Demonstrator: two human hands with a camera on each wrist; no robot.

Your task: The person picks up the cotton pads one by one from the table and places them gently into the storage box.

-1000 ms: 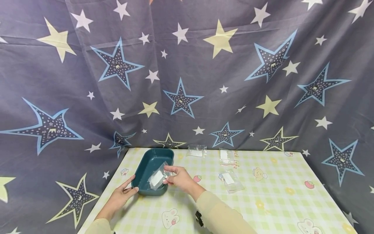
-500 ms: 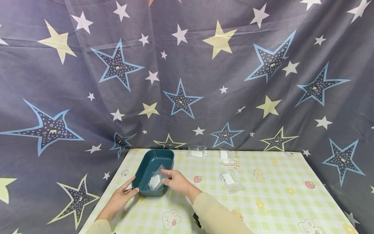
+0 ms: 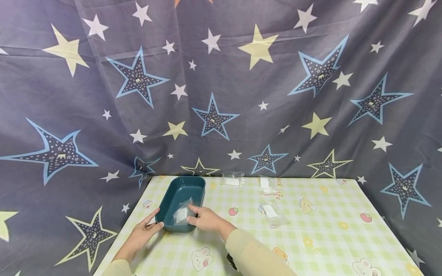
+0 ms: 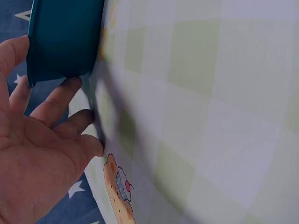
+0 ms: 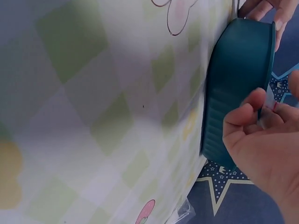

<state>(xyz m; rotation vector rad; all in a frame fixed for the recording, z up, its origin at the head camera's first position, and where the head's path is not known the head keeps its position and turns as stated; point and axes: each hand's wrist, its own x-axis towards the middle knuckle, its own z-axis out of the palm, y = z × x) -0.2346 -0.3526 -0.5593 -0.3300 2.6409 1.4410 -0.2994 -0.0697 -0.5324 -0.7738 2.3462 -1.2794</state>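
Observation:
A teal rectangular plastic box (image 3: 177, 193) sits at the left end of the table. My left hand (image 3: 139, 233) holds its near left corner, thumb and fingers set around the wall; the left wrist view shows the fingertips against the box's side (image 4: 65, 42). A clear zip-top bag (image 3: 181, 215) with a white label lies low inside the near end of the box. My right hand (image 3: 208, 219) pinches the bag's right side, reaching over the right rim. In the right wrist view the curled fingers (image 5: 238, 116) overlap that rim and cover most of the bag.
Farther right on the checked tablecloth (image 3: 321, 230) lie three more labelled clear bags: one at the back edge (image 3: 232, 179), another bag beside it (image 3: 266, 184), and a nearer bag (image 3: 272, 214). A star-patterned curtain (image 3: 221, 76) hangs right behind the table.
My right hand has moved slightly down and toward the near end of the box, lowering the bag deeper inside. The left hand and the box have stayed put.

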